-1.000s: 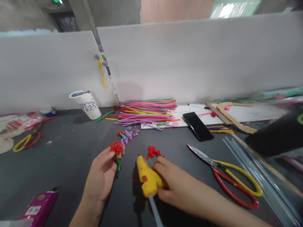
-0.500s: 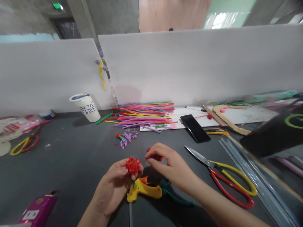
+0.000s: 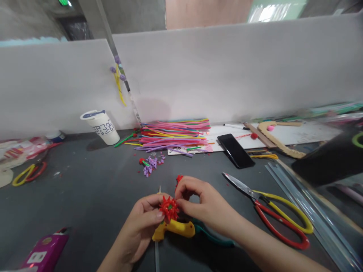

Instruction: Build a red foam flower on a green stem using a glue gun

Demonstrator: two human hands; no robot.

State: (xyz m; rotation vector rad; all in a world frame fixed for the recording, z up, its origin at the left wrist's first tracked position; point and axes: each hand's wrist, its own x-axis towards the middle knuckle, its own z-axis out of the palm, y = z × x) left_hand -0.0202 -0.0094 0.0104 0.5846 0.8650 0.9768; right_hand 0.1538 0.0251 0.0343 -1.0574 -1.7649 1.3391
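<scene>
My left hand (image 3: 144,221) pinches a red craft flower (image 3: 169,207) with spiky petals and a green centre, its face tilted up toward me. The fingertips of my right hand (image 3: 202,198) are pinched together at the flower's right edge, on a small red petal that they mostly cover. Below the flower lies a yellow hot glue gun (image 3: 180,228), its nozzle pointing away and a clear glue stick (image 3: 157,255) at its rear. Other red pieces (image 3: 179,178) sit just behind my right fingers. A teal-handled tool (image 3: 215,237) is partly under my right wrist.
Large scissors (image 3: 272,207) lie at right beside clear strips (image 3: 309,211). Behind are a phone (image 3: 236,151), coloured pipe cleaners (image 3: 176,136), purple scraps (image 3: 151,165) and a paper cup (image 3: 102,128). At left are smaller scissors (image 3: 28,173) and a purple device (image 3: 47,249).
My right hand, with a small red piece in its fingertips, has closed in to touch the flower. My left hand has shifted slightly right and turned the flower's face upward.
</scene>
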